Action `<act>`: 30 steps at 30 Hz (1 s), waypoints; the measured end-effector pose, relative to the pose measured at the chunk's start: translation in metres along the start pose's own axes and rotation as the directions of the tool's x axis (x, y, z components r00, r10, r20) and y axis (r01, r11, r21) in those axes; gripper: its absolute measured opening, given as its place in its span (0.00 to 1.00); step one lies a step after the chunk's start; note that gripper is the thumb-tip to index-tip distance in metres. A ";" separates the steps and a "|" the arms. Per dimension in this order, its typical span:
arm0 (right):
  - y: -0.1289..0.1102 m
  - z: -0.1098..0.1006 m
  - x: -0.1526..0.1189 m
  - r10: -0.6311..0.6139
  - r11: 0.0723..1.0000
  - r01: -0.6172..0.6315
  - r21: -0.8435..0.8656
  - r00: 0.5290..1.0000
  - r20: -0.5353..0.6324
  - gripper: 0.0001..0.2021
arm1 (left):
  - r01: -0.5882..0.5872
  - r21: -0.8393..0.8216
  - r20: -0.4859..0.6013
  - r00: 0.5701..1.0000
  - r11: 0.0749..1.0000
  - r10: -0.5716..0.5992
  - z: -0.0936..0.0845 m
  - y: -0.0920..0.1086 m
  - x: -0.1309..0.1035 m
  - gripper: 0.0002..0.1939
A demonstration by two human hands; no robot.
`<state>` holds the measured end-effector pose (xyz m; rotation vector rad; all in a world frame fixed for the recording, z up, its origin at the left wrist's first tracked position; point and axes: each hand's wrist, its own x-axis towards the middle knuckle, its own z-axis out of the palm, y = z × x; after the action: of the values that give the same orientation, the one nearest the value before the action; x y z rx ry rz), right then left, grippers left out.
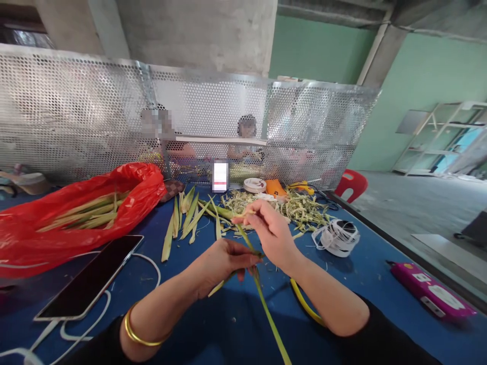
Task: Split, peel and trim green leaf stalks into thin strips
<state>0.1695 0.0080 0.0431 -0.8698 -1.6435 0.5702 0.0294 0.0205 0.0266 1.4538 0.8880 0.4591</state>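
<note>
left hand point(224, 257) pinches green leaf strip point(272, 324); right hand point(274, 235), at its two o'clock, fingers narrow, contents unclear; uneven tugging could split strip.

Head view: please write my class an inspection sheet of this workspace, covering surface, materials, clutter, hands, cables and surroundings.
Surface: blue table, dotted with small scraps.
Materials: long green strip; loose leaf pieces; more leaves in the red plastic bag.
Clutter: pile of shreds, white ribbon-like coil, purple packet, dark-screened device.
Hands: left hand pinches the strip; right hand is farther forward, its grip unclear.
Cables: white cable runs from the device's near end.
Surroundings: perforated metal screen with people behind it; red chair; green wall.
</note>
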 end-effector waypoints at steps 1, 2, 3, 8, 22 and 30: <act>-0.004 -0.002 -0.001 -0.032 0.999 0.033 -0.011 0.999 0.034 0.06 | -0.011 -0.005 -0.025 1.000 1.000 0.010 -0.001 0.000 0.000 0.12; -0.007 -0.005 -0.003 -0.067 0.996 0.068 -0.054 0.998 0.013 0.09 | -0.025 -0.009 -0.055 0.998 1.000 0.025 -0.002 -0.001 0.001 0.12; -0.010 -0.010 -0.005 -0.094 0.988 0.086 -0.125 0.994 -0.057 0.10 | -0.043 -0.014 -0.093 0.995 0.999 0.042 -0.003 -0.002 0.001 0.13; -0.003 -0.033 -0.015 0.225 0.922 -0.315 -0.227 0.910 -0.349 0.17 | -0.121 -0.088 -0.246 0.964 0.989 0.097 -0.011 -0.005 0.003 0.13; 0.026 -0.021 -0.020 0.547 0.822 -0.528 0.213 0.836 -0.038 0.14 | -0.051 -0.174 -0.211 0.977 0.983 0.013 -0.005 -0.007 0.005 0.13; -0.010 -0.010 -0.038 -0.054 0.853 -0.022 -0.522 0.990 -0.129 0.10 | -0.223 -0.334 -0.552 0.834 0.916 0.001 -0.003 0.000 0.004 0.11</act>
<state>0.1804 -0.0286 0.0297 -1.2590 -1.6987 0.0312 0.0294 0.0257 0.0257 1.0166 1.0805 1.1174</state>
